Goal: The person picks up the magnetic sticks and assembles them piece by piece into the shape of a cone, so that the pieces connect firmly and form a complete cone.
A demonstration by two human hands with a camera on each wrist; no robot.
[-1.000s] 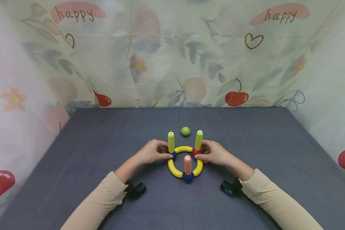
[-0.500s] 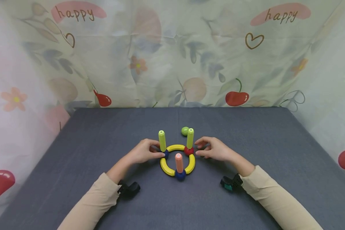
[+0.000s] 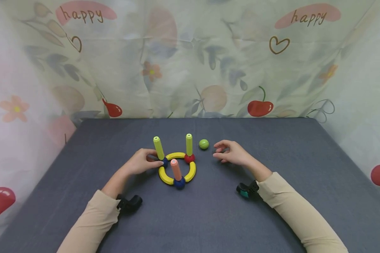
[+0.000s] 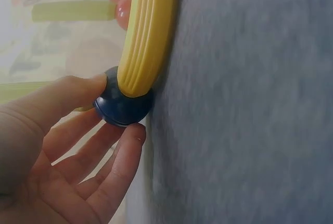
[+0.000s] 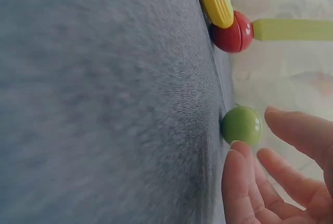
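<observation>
Ring (image 3: pixel 176 168) of ribbed yellow plastic arcs sits mid-surface, joined by three glossy balls, two navy and one red, carrying three smooth pegs: two lime, one orange. Left hand (image 3: pixel 141 163) pinches one navy ball (image 4: pixel 123 105); right hand (image 3: pixel 230 153), fingers relaxed, hovers beside one green ball (image 3: pixel 204 144).

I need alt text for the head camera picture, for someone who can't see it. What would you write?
A person's left hand pinches a dark blue ball on a yellow ring toy with three upright pegs, on a grey table. The right hand hovers open beside a loose green ball. A fruit-printed curtain hangs behind.
</observation>
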